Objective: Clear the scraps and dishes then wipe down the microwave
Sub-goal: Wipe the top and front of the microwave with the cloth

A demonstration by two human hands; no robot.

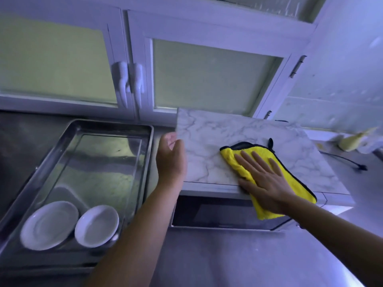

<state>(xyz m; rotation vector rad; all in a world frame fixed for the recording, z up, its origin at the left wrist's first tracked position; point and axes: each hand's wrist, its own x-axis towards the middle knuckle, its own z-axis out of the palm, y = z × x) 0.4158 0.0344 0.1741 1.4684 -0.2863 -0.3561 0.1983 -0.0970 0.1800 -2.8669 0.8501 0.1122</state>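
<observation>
**While right hand (pixel 263 179) presses cloth on microwave (pixel 228 131) top, left hand (pixel 171 158) sits at its left edge**

Right hand: flat, palm down, fingers straight and spread, pressing the yellow cloth (pixel 294 181) onto the marble-patterned microwave top near its front edge. Cloth's near end hangs over the front, above the dark door. Forearm enters from lower right.

Left hand: at the microwave's top-left edge, fingers relaxed and slightly curved, gripping nothing. Can't tell if it touches the edge. Forearm reaches up from bottom centre.

Left of the microwave: steel tray (pixel 145 141) on the table (pixel 228 255), with larger white dish (pixel 49 224) and smaller white dish (pixel 96 225) side by side at its near end.

Right of the microwave: black cable (pixel 342 160), blurred yellowish bottle (pixel 352 139).

Behind it: white cabinet doors (pixel 207 75).
</observation>
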